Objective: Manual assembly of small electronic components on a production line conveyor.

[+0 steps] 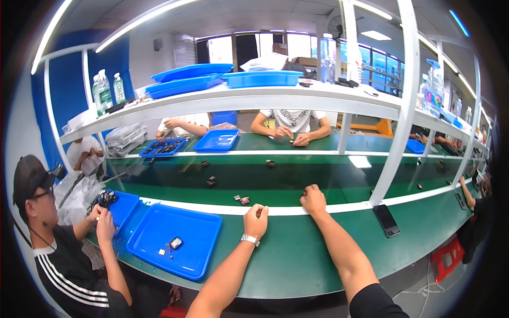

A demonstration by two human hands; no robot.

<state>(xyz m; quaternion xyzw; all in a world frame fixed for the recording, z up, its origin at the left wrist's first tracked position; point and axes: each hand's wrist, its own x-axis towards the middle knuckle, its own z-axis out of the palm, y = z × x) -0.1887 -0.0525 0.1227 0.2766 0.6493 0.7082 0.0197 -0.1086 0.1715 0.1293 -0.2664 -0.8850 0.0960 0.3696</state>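
My left hand (256, 221), with a metal-banded watch (249, 240) at its wrist, is closed at the white rail (283, 210) along the belt's near side. Its fingers are curled together, and whatever they hold is too hidden to name. My right hand (313, 200) reaches over the same rail, fingers bent in toward the green belt (281, 180); its grasp is also hidden. Just beyond my left hand, small electronic parts (243, 200) lie on the belt. Left of my left forearm, a blue tray (197, 238) holds a small dark-and-silver part (175, 243) and a small pale square piece (161, 252).
A black phone (386, 220) lies right of my right arm, beside a white upright post (398, 122). The shelf (254, 99) overhead carries blue trays and bottles. A co-worker (58, 238) sits at my left by another blue tray (123, 208); others work across the belt.
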